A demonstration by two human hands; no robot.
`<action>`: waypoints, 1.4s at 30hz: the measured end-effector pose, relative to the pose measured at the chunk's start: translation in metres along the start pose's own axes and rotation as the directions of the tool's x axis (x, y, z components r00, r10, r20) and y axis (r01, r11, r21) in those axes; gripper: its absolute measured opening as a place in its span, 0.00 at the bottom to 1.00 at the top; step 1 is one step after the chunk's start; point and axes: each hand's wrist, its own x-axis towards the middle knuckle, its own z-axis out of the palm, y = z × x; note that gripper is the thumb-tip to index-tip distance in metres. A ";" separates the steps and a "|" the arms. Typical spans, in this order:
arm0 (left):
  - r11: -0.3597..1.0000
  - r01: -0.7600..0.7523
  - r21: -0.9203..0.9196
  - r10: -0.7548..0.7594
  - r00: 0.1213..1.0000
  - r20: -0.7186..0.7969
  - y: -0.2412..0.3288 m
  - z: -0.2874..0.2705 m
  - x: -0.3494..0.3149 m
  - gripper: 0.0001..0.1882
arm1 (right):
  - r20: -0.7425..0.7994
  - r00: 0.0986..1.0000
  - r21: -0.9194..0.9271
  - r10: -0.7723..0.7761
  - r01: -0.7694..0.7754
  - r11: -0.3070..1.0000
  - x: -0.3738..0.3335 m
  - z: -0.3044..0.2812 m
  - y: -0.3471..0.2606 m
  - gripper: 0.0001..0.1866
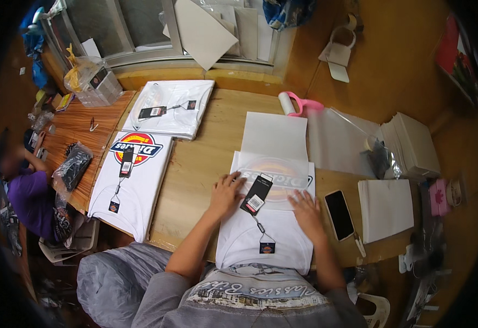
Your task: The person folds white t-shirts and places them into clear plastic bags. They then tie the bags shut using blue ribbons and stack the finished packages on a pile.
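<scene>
A folded white T-shirt (239, 229) lies on the table in front of me, its collar toward me. Over its printed chest rests a translucent white sheet (275, 134), and the coloured print shows faintly through it. A black hang tag (257, 193) lies on top, tied by a cord to the small dark neck label (267, 247). My left hand (227, 192) rests at the sheet's left edge, fingers stretched out beside the tag. Flat on the right edge of the sheet and shirt lies my right hand (305, 212), fingers spread. Neither hand grips anything.
To the left lie a stack of folded white T-shirts (132, 191) and bagged ones (173, 109) behind it. A phone (339, 215), a white paper stack (385, 210) and a pink-handled lint roller (299, 104) are rightward. A person in purple (31, 197) sits far left.
</scene>
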 end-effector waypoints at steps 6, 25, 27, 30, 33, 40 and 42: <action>1.000 -0.019 -0.006 0.019 1.000 0.021 -0.006 -0.005 -0.001 0.26 | 0.116 0.660 0.018 0.742 -0.749 0.663 -0.039 -0.053 0.044 0.40; 0.999 0.009 -0.043 0.001 0.975 0.222 -0.013 -0.017 0.020 0.23 | 0.157 0.945 0.378 -0.288 0.212 0.901 0.069 -0.029 -0.027 0.36; 0.999 -0.037 0.028 0.032 0.984 0.177 -0.011 -0.017 0.022 0.18 | 0.159 0.927 0.460 -0.338 0.234 0.857 0.074 -0.023 -0.014 0.28; 0.988 -0.112 0.104 0.105 0.992 0.069 -0.006 -0.001 0.045 0.11 | 0.149 0.940 0.659 -0.308 0.137 0.739 0.096 0.003 0.028 0.18; 0.968 -0.235 -0.086 0.230 0.971 -0.061 0.004 0.021 0.085 0.08 | -0.053 0.967 0.524 -0.248 0.238 0.818 0.121 0.018 0.025 0.13; 0.965 -0.246 -0.096 0.235 0.966 -0.109 -0.004 0.038 0.104 0.11 | -0.129 0.982 0.179 -0.137 0.159 0.971 0.128 0.018 0.041 0.14; 0.970 -0.242 -0.018 0.239 0.965 -0.104 -0.017 0.034 0.102 0.12 | -0.083 0.992 0.165 -0.097 0.110 0.980 0.125 0.013 0.046 0.14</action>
